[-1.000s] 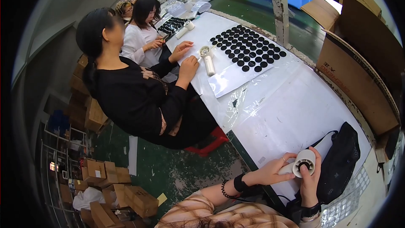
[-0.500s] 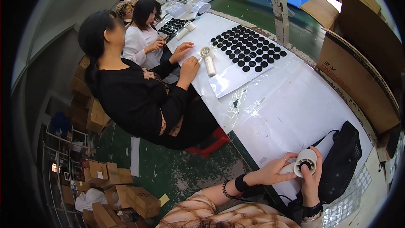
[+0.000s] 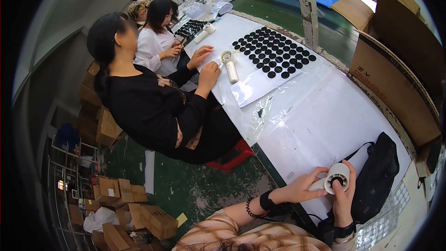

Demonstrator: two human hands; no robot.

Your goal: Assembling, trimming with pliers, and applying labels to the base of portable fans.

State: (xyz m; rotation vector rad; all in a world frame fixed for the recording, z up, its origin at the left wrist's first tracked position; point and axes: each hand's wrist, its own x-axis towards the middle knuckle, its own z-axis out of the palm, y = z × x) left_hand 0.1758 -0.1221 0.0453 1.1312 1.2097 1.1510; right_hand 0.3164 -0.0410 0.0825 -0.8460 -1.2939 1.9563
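Near the table's right front, both my hands hold a white handheld fan (image 3: 338, 175), its round, finned opening with a dark centre facing up toward me. My left hand (image 3: 304, 187) is closed around the fan's handle, which its fingers partly hide. My right hand (image 3: 344, 195) wraps the round head from the right, with the thumb pressed at the dark centre of the opening. Right beside that hand lies a black mesh bag (image 3: 378, 176) with a strap.
A co-worker in black sits left of the table (image 3: 316, 125), hands by another white fan (image 3: 231, 70). Rows of black discs (image 3: 274, 53) lie beyond. Sheets of round clear stickers (image 3: 378, 227) lie at right. Cardboard (image 3: 395, 83) stands along the right edge, near a metal post (image 3: 306, 9).
The fan's head has tilted very slightly in my hands, and my grip looks the same. The co-worker's hands have hardly moved.
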